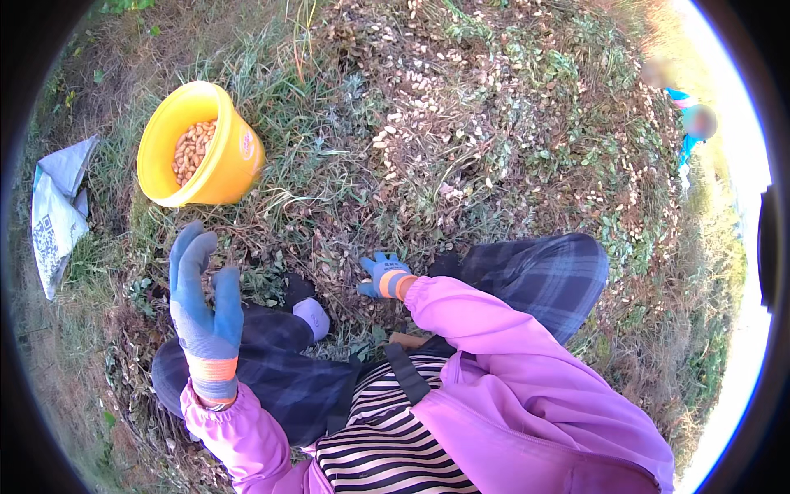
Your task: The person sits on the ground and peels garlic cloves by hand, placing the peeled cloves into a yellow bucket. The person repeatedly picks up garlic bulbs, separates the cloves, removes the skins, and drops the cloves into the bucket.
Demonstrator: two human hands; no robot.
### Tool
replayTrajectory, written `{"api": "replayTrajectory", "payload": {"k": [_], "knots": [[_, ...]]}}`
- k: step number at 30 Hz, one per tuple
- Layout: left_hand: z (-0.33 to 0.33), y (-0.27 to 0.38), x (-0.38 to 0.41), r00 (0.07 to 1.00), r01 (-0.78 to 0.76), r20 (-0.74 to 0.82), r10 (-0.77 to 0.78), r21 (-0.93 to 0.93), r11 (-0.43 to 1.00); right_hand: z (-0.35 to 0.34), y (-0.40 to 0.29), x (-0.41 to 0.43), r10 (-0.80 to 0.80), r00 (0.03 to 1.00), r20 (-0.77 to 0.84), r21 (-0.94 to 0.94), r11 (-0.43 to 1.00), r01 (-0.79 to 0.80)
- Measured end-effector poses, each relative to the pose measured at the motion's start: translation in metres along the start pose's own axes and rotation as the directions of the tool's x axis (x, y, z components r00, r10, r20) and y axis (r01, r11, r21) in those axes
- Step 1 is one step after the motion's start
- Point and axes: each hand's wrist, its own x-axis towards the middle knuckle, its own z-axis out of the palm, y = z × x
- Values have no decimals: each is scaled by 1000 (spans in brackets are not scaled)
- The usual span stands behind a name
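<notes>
My left hand (pixel 207 302), in a blue-grey work glove with an orange cuff band, is raised at the left. Its fingers are apart with nothing visible between them. Just beyond the fingertips stands a yellow plastic bucket (pixel 244 163), partly filled with peanuts in their shells (pixel 194 151). My right hand (pixel 386 275), gloved alike, is low between my legs over dried peanut plants (pixel 336 262). Its fingers are spread against the plant litter, and what lies under the palm is hidden.
A heap of pulled peanut plants with many pods (pixel 419 92) spreads ahead and to the right. At far left a white woven sack (pixel 58 216) bearing a printed code lies on grass. Other people (pixel 685 145) are at the far right. My plaid-trousered legs (pixel 537 278) flank my right hand.
</notes>
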Motion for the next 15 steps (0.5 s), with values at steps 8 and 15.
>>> {"api": "replayTrajectory", "payload": {"k": [8, 15], "knots": [[14, 11, 5, 993, -58, 105, 54, 35, 998, -65, 10, -21, -59, 858, -510, -22, 998, 56], [20, 11, 5, 988, -43, 152, 40, 20, 999, -139, 93, -20, 306, 686, -660, 47, 928, -370]]}}
